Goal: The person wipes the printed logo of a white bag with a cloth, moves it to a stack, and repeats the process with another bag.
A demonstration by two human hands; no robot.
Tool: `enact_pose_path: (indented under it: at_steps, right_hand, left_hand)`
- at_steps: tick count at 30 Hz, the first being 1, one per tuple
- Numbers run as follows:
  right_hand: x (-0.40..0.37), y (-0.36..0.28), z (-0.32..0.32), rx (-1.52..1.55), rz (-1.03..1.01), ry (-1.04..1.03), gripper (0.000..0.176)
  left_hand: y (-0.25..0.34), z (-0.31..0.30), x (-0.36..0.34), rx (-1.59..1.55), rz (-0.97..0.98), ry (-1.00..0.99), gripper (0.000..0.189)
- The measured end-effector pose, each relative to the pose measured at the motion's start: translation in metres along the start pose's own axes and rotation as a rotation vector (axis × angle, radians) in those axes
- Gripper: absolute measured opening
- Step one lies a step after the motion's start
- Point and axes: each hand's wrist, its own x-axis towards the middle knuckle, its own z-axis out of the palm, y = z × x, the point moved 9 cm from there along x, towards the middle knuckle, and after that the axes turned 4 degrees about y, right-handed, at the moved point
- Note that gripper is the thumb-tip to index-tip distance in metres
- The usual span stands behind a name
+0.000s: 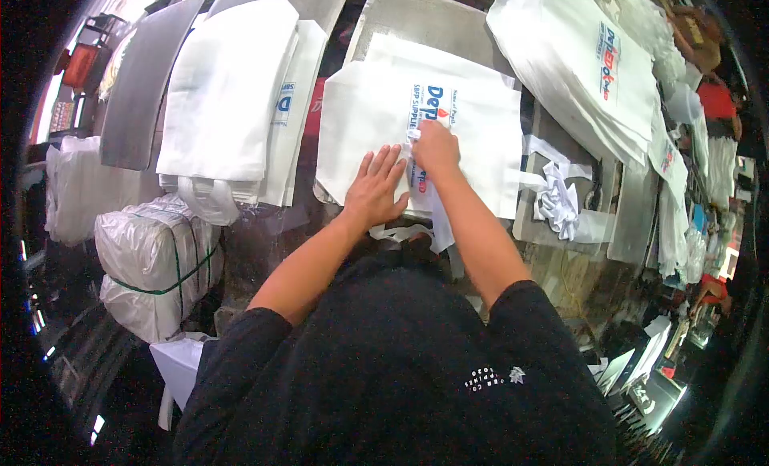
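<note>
A white fabric bag (pixel 352 106) with blue and red print lies flat in front of me, on top of another white sheet or bag. My left hand (pixel 375 192) rests palm down on its lower part, fingers stretched out. Over the printed lettering, my right hand (pixel 436 151) is closed in a fist and covers part of the print. A small white scrap of cloth (pixel 414 135) pokes out beside its fingers. Beneath the bags is a grey board (pixel 428 22).
To the left, white bags (pixel 224 90) are stacked on a grey board, above a plastic-wrapped bundle (pixel 152 258) tied with green cord. Printed bags (pixel 569 74) pile up at the right. Crumpled white fabric strips (pixel 557 200) lie near the bag's right edge.
</note>
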Motion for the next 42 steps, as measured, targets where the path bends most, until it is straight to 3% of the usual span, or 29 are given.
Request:
enact_pose_path:
  at_steps: [1, 5, 9, 12, 17, 19, 24, 26, 35, 42]
  right_hand:
    - [-0.002, -0.004, -0.005, 0.027, -0.038, 0.104, 0.026]
    - [-0.020, 0.047, -0.019, 0.051, 0.115, 0.041, 0.029]
    - [-0.048, 0.072, -0.024, 0.084, 0.175, 0.130, 0.030]
    - [-0.099, 0.049, 0.000, 0.130, -0.092, 0.336, 0.027]
    - [-0.161, 0.038, 0.003, 0.262, -0.165, 0.478, 0.023]
    - [-0.158, 0.049, 0.003, 0.354, -0.089, 0.445, 0.024]
    - [-0.141, 0.020, -0.023, 0.511, -0.065, 0.280, 0.035]
    - [-0.139, 0.013, -0.019, 0.366, -0.049, 0.240, 0.040]
    - [-0.125, 0.014, -0.008, 0.288, -0.140, 0.279, 0.022]
    - [-0.118, 0.001, -0.021, 0.197, -0.387, 0.346, 0.017]
  left_hand:
    - [0.001, 0.000, 0.000, 0.013, 0.006, 0.005, 0.063]
    - [0.001, -0.003, 0.000, -0.023, 0.016, 0.003, 0.064]
    - [0.003, -0.003, 0.000, -0.018, 0.007, 0.012, 0.065]
    - [0.003, -0.007, 0.002, -0.066, -0.002, 0.039, 0.062]
    - [-0.011, 0.005, 0.008, -0.131, 0.015, -0.028, 0.057]
    - [-0.015, 0.013, 0.012, -0.091, 0.025, -0.156, 0.056]
    - [-0.004, -0.011, 0.011, -0.024, 0.018, -0.137, 0.061]
    - [-0.010, -0.012, 0.007, 0.064, 0.013, -0.118, 0.063]
    - [-0.016, -0.013, -0.001, 0.045, 0.099, -0.009, 0.067]
    - [-0.015, -0.013, -0.001, 0.042, 0.100, -0.006, 0.066]
